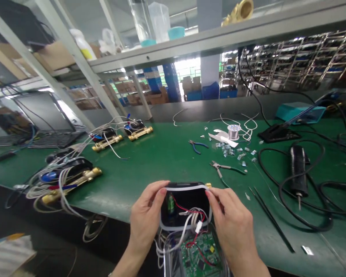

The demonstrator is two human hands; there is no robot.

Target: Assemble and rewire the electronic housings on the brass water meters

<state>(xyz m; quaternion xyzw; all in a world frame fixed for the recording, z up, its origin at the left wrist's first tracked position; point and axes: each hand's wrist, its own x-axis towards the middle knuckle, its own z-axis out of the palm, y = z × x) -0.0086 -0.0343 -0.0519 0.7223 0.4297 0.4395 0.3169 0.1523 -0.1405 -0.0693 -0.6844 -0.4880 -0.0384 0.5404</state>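
green bench fills the mid scene, w/ a grey shelf over its far edge. laptop sits far left. black cable loops on the right, a black handheld tool lying inside the loops. near-left brass meter lies under a tangle of white wires; two more brass meters are further back.

near centre, both hands hold a black housing, open side up, at the bench's near edge. left hand: fingers curled round the left edge, thumb on the far rim. right hand: fingers closed on the right edge, pinching the rim. red + white wires run from inside it to a green circuit board in a clear cover, just nearer.

blue-handled pliers and green-handled pliers lie farther out than the hands. solder spool is beyond them. green cell sits inside the housing, left side. white connector is at its near-right.
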